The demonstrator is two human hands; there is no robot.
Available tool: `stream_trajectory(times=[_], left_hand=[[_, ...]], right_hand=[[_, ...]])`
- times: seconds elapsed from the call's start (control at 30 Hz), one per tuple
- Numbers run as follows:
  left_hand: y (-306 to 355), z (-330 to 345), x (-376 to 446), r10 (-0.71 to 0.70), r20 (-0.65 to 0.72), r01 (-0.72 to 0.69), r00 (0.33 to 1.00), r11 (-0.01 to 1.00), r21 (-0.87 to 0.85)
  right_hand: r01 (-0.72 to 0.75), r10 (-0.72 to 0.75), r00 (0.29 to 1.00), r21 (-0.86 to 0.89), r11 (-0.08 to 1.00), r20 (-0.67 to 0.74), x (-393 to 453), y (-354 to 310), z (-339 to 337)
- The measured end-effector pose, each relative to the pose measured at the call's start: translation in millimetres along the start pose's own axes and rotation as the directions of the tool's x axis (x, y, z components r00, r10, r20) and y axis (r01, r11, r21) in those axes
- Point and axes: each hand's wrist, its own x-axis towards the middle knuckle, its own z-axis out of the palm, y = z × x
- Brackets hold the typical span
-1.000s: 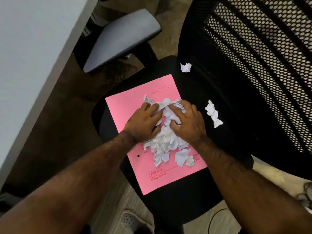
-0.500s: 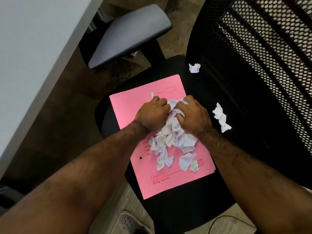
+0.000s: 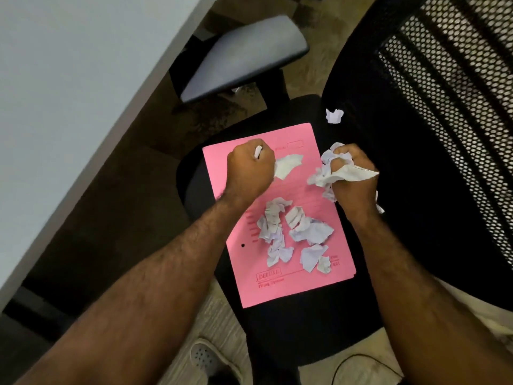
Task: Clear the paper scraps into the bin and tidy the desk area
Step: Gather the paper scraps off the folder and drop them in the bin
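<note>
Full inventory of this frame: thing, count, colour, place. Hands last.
pink folder: one, pink with red print, flat on the chair seat
loose scraps: a scattered heap, white, on the folder's near half
stray scrap: one, white, on the seat past the folder's far corner
chair seat: one, black, under the folder
mesh backrest: one, black, to the right
armrest: one, grey pad, beyond the seat
desk: one, white, at left
shoe: one, pale, on the floor at the bottom edge
cable: one, dark, on the floor by the seat
left hand: fist closed on white scraps, over the folder's far end
right hand: closed on a bunch of white scraps, at the folder's right edge
</note>
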Motion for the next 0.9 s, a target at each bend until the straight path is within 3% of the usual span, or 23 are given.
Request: stream_trajectory(times=[0.1, 0.17, 0.27, 0.37, 0.5, 0.7, 0.9], left_hand=[[4.4, -12.2, -6.8, -0.102, 0.014, 0.103, 0.995, 0.989, -0.104], [6.5, -26.9, -14.2, -0.141, 0.021, 0.142, 0.99, 0.973, -0.181], [-0.4, -52.8, -31.3, -0.23, 0.078, 0.243, 0.97, 0.93, -0.276], [-19.7, -82.5, -51.3, -0.277, 0.014, 0.254, 0.961, 0.86, -0.442], [-66.9, -132.9, -97.9, -0.331, -0.089, 0.241, 0.939, 0.823, -0.515], [-160.8, -209.1, -196.6, -0.476, -0.247, 0.237, 0.844, 0.745, -0.623], [-285.1, -300.9, -322.1, -0.605, -0.468, 0.253, 0.645, 0.746, -0.616]], right_hand=[[-0.086, 0.086, 0.986, -0.002, 0.996, 0.14, -8.5, -9.8, 2.8], [-0.073, 0.076, 0.991, -0.026, 0.997, 0.113, -18.2, -13.2, 9.8], [0.061, -0.062, 0.996, 0.016, 0.998, 0.065, -44.9, -26.8, 25.3], [0.139, -0.138, 0.984, -0.005, 0.99, 0.116, -74.5, -48.5, 50.3], [0.143, -0.129, 0.957, -0.036, 0.989, 0.259, -121.5, -64.0, 95.1], [0.151, -0.082, 0.852, -0.093, 0.984, 0.517, -220.2, -71.2, 173.3], [0.264, -0.12, 0.69, -0.095, 0.96, 0.714, -368.5, -61.9, 273.4]])
